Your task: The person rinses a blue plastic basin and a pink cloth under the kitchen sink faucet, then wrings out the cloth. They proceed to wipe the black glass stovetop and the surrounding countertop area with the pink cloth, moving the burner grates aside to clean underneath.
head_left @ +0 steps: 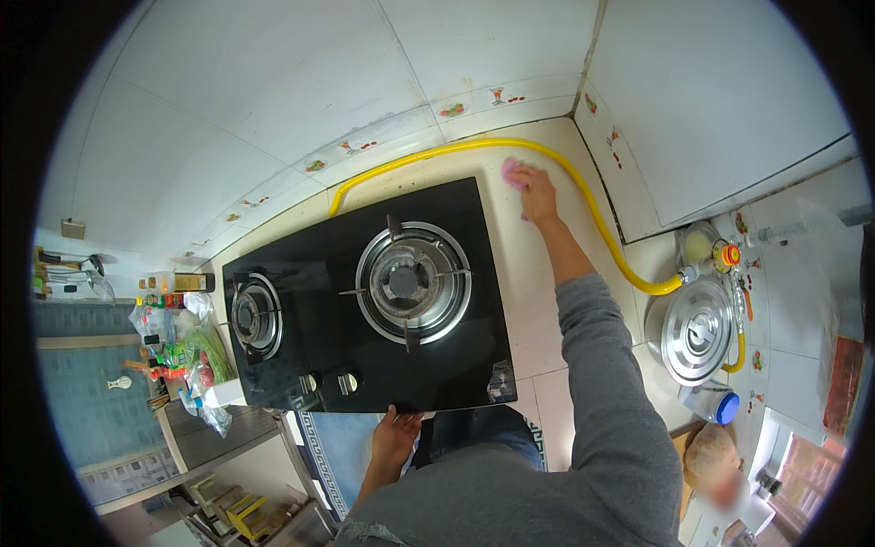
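Note:
My right hand reaches to the back corner of the tiled counter and presses a pink cloth there. Part of the cloth is hidden under the fingers and looks blurred. Just left of that arm sits a black two-burner gas stove. My left hand rests at the stove's front edge, thumb up against it and fingers partly hidden below. A yellow gas hose curves behind the stove and round my right hand, ending at a valve with a red-and-yellow knob.
Right of my arm stand a lidded steel pot and a blue-capped jar. At the left end are bottles and bagged green vegetables. Tiled walls bound the counter at the back and right.

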Motion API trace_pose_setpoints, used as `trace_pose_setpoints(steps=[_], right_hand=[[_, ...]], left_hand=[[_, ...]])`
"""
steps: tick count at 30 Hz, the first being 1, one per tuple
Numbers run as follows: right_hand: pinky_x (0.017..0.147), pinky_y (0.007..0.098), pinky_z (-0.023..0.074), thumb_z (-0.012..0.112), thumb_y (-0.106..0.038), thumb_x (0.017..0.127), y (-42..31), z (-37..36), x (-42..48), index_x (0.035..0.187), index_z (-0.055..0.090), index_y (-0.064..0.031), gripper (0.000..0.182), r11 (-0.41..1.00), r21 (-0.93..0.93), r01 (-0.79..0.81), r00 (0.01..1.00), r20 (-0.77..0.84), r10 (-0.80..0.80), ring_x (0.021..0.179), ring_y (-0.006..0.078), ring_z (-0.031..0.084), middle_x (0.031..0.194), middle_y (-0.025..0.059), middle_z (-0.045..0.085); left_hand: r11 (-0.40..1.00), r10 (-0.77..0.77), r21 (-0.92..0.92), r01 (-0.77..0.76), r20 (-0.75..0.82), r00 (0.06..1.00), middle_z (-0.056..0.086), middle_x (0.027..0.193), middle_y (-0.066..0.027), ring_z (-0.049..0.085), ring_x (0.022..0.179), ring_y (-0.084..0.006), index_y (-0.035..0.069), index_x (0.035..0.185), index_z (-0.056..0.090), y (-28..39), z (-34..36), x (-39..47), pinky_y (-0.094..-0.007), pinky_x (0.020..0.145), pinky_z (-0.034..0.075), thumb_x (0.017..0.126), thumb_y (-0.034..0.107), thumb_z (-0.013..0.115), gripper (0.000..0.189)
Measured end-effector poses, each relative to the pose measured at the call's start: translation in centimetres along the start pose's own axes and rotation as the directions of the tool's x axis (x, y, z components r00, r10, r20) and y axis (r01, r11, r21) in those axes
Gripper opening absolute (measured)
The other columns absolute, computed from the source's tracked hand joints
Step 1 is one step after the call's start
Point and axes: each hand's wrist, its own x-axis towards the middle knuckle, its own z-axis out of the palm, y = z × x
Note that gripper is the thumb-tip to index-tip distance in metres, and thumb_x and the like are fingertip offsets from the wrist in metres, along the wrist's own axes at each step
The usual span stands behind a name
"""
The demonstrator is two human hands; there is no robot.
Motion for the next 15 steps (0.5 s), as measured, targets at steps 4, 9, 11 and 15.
trace_pose_setpoints(steps=[4, 9, 11, 15], right_hand=[[0.080, 0.0331, 0.0460, 0.053, 0.009, 0.066, -0.3, 0.7, -7.0, 0.078, 0.065, -0.0097, 0.026, 0.930, 0.228, 0.289, 0.916, 0.215, -0.337, 0.089, 0.0244, 0.057, 0.089, 0.0074, 0.064], [0.076, 0.0384, 0.0447, 0.045, 0.011, 0.060, -3.2, -6.1, -9.2, 0.077, 0.063, -0.0043, 0.029, 0.899, 0.439, -0.002, 0.870, 0.444, -0.214, 0.083, 0.0232, 0.057, 0.078, 0.0111, 0.059], [0.085, 0.0358, 0.0428, 0.045, 0.010, 0.064, -4.4, -7.8, -4.6, 0.093, 0.063, -0.0046, 0.036, 0.926, 0.263, -0.272, 0.918, 0.359, 0.168, 0.093, 0.0259, 0.055, 0.091, 0.0120, 0.060], [0.089, 0.0355, 0.0420, 0.046, 0.007, 0.069, -3.3, -4.3, -1.2, 0.099, 0.062, -0.0049, 0.036, 0.993, -0.087, 0.075, 0.997, -0.013, -0.076, 0.101, 0.0298, 0.053, 0.105, 0.0139, 0.059]], left_hand=[[0.999, -0.026, 0.024, 0.026, -0.003, 1.000, 0.054, 0.094, -0.0143, 0.052, 0.099, -0.0303, 0.002, 0.101, 0.049, 0.2, 0.6, 0.2, -0.0360, 0.081, 0.045, 0.092, 0.030, 0.046, 0.030], [0.999, -0.040, -0.004, 0.040, 0.041, 0.998, 0.054, 0.099, -0.0135, 0.052, 0.100, -0.0286, 0.002, 0.104, 0.049, 0.2, 0.3, 0.3, -0.0347, 0.081, 0.044, 0.093, 0.031, 0.045, 0.031], [0.999, -0.031, -0.019, 0.031, 0.016, 0.999, 0.055, 0.098, -0.0140, 0.053, 0.098, -0.0282, 0.002, 0.104, 0.049, -0.3, 0.3, 0.1, -0.0347, 0.081, 0.044, 0.093, 0.031, 0.044, 0.031], [1.000, 0.006, -0.015, -0.007, -0.005, 1.000, 0.057, 0.095, -0.0141, 0.054, 0.094, -0.0278, 0.002, 0.101, 0.050, -0.4, 0.8, 0.2, -0.0366, 0.081, 0.044, 0.092, 0.030, 0.046, 0.029]])
